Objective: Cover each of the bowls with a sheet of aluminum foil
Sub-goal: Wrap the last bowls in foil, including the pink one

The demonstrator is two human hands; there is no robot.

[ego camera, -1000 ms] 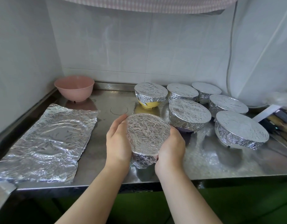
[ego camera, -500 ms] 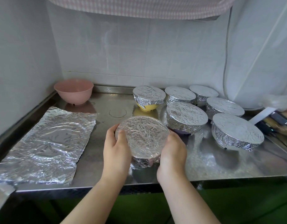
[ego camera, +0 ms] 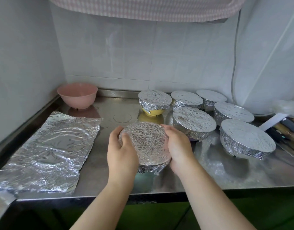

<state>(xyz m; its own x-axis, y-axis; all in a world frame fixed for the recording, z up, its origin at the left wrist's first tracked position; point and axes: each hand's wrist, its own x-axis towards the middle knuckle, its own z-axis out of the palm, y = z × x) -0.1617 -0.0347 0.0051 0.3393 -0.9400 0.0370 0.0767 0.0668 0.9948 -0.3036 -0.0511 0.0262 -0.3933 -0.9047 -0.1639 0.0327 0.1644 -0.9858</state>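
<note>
Item one: foil-covered bowl (ego camera: 145,143), front centre of the steel counter (ego camera: 209,176). I saw it clasped from both sides. My left hand (ego camera: 122,151) curled round its left rim, thumb lying over the edge of the foil top. My right hand (ego camera: 178,146) cupped the right rim, fingers wrapped along the far side. Crumpled foil skirt showed below the rim toward me; I could not tell whether the base touched the counter.

Item two: pink bowl (ego camera: 77,95), uncovered, upright, back left corner beside the wall.

Item three: loose foil sheet (ego camera: 48,151), wrinkled, lying flat on the left part of the counter, near edge reaching the counter's front lip.

Item four: yellow bowl (ego camera: 153,103), foil over its top, yellow base showing beneath, standing just behind the held bowl.

Item five: five more covered bowls, right of the yellow one. Back row: second bowl (ego camera: 186,99) and third bowl (ego camera: 210,98). In front of them: fourth bowl (ego camera: 193,124), just right of my right hand; fifth bowl (ego camera: 233,112); sixth bowl (ego camera: 246,139), nearest the right edge.

Item six: striped cloth (ego camera: 143,9), hanging across the top of the view.

Item seven: cable (ego camera: 234,63), running down the right wall.
</note>
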